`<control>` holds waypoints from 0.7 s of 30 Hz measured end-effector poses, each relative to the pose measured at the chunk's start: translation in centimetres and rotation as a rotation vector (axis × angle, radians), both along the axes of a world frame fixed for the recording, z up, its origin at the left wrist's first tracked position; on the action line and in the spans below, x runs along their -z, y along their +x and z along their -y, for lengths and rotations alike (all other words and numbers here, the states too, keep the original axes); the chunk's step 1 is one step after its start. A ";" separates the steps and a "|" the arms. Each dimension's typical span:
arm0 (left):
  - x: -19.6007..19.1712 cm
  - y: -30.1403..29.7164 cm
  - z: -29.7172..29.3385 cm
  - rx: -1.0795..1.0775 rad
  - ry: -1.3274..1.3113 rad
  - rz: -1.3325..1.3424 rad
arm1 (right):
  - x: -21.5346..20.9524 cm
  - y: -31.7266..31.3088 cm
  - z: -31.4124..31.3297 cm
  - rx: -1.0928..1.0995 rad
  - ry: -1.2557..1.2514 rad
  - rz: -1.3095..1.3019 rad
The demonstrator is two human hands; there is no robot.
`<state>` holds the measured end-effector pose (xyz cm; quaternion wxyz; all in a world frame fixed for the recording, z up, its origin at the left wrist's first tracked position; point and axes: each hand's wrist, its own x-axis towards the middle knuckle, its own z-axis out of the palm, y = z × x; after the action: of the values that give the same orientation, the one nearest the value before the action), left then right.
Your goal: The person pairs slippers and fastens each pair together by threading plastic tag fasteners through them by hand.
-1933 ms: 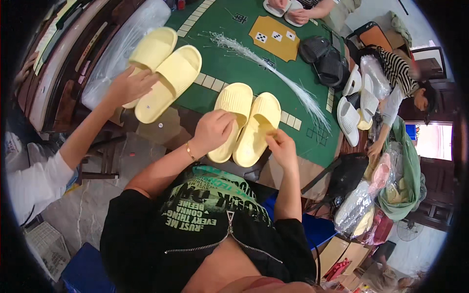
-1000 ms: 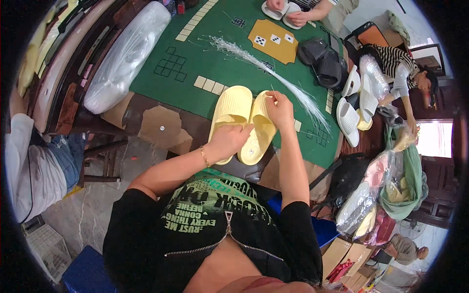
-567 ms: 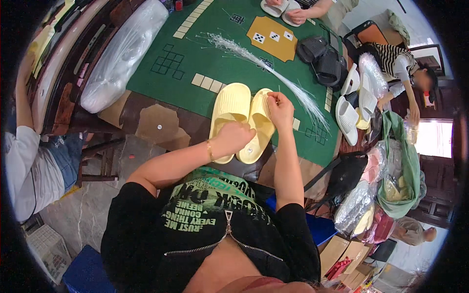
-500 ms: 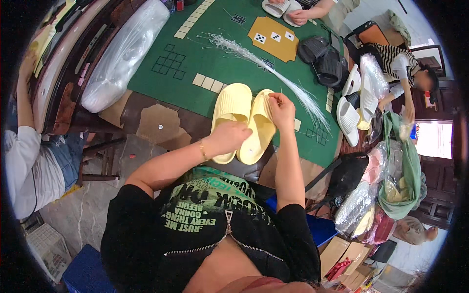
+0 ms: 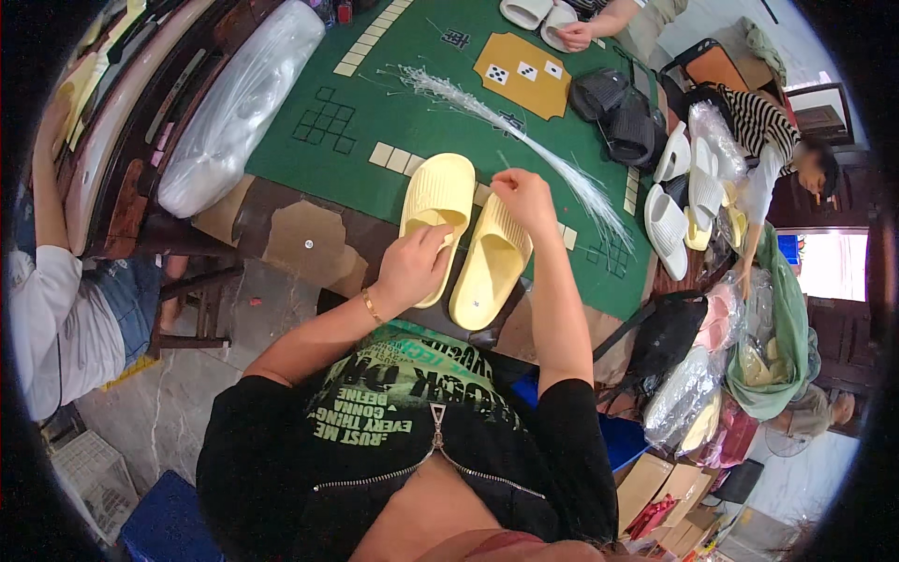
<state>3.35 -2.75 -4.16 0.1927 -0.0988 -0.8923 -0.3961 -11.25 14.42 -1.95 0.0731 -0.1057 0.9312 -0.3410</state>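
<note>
A pair of pale yellow slide slippers lies at the table's near edge, toes away from me. My left hand [image 5: 412, 267] is closed on the left slipper [image 5: 440, 190], its fingers at the foot opening. Over the strap of the right slipper [image 5: 480, 292], my right hand [image 5: 524, 199] pinches what looks like a thin clear plastic strand; its tip shows faintly above the fingers. Beyond the slippers, a bundle of similar clear strands [image 5: 552, 159] stretches across the green table mat [image 5: 384, 103].
Black slippers [image 5: 627, 126] and white slippers [image 5: 667, 232] sit on the right. A plastic-wrapped roll [image 5: 243, 103] lies at the left. Across the table another person's hand [image 5: 575, 36] is by white slippers. More people are at both sides. A green bag [image 5: 773, 375] holds wrapped pairs.
The two yellow slippers have moved apart, the right one nearer to me. My right hand has shifted slightly left, and my left hand now grips the left slipper's opening.
</note>
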 end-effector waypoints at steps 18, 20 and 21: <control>-0.6 -0.9 -1.5 0.099 -0.085 0.145 | 0.1 -1.6 -0.5 -0.086 0.229 0.046; -0.5 -1.0 -1.5 0.097 -0.089 0.141 | 0.2 -1.8 0.1 -0.172 0.190 0.038; -0.5 -1.1 -1.5 0.093 -0.092 0.137 | 0.2 -1.8 0.6 -0.164 0.224 0.049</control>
<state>2.23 -1.24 -3.62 0.1080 -0.1217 -0.9150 -0.3692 -13.01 13.85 -2.20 0.1347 -0.1642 0.9496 -0.2304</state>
